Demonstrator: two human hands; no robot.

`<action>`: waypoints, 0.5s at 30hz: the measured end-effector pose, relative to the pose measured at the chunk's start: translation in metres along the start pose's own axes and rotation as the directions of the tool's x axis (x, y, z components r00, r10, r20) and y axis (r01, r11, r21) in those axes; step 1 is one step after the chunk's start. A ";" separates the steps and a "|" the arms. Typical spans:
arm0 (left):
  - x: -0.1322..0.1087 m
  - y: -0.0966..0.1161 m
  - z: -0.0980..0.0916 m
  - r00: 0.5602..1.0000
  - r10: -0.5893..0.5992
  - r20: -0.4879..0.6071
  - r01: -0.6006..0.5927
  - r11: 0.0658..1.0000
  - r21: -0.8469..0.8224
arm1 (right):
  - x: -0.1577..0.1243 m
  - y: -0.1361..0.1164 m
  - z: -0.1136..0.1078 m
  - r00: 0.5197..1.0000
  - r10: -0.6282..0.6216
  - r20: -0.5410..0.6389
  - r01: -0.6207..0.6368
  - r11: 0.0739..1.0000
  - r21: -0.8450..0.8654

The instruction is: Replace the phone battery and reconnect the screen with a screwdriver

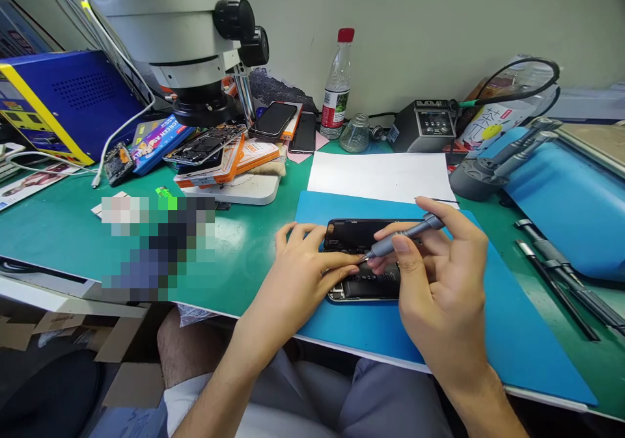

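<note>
An opened smartphone (pixel 368 288) lies on a blue mat (pixel 517 347), its dark battery and inner parts showing. Its detached or folded-back dark panel (pixel 361 233) is just beyond it; the hands cover part of both. My right hand (pixel 439 275) grips a grey precision screwdriver (pixel 400 239), tilted with its tip down to the left over the phone. My left hand (pixel 307 262) reaches across the phone's left side, thumb and index finger pinched together right at the screwdriver's tip. Whatever is between those fingertips is too small to make out.
White paper (pixel 381 174) lies behind the mat. A microscope (pixel 195 54) overhangs stacked boxes and phones at the left. To the right stand a screwdriver holder (pixel 481 174) and loose pen-like tools (pixel 556 282). A bottle (pixel 336 90) and glass jar (pixel 355 133) are by the wall.
</note>
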State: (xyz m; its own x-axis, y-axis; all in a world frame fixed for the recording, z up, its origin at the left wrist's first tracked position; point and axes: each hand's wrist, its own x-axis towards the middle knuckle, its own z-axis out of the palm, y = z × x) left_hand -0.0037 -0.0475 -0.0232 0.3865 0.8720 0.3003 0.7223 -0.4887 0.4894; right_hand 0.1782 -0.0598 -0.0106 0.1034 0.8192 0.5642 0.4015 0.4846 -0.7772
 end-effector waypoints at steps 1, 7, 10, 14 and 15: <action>0.000 0.000 0.000 1.000 -0.001 0.002 0.001 1.000 -0.003 | 0.000 0.000 0.000 1.000 0.006 -0.004 -0.006 1.000 0.002; -0.001 0.001 -0.001 1.000 -0.008 0.005 0.008 1.000 -0.023 | 0.000 -0.001 0.000 1.000 -0.005 -0.006 0.005 1.000 0.001; -0.001 0.002 -0.001 1.000 -0.014 0.003 0.014 1.000 -0.024 | 0.000 0.000 0.000 1.000 -0.023 0.011 0.023 1.000 0.000; -0.001 0.002 -0.002 1.000 -0.010 0.000 0.010 1.000 -0.027 | 0.000 -0.001 0.000 1.000 -0.012 0.003 0.012 1.000 0.004; -0.001 0.002 -0.002 1.000 -0.009 0.000 0.009 1.000 -0.029 | 0.000 -0.001 0.000 1.000 -0.006 -0.012 0.006 1.000 0.009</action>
State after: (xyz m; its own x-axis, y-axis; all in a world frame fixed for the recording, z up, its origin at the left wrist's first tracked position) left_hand -0.0037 -0.0493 -0.0209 0.3804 0.8762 0.2960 0.7084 -0.4818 0.5159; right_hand 0.1775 -0.0605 -0.0097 0.1117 0.8125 0.5721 0.3938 0.4924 -0.7762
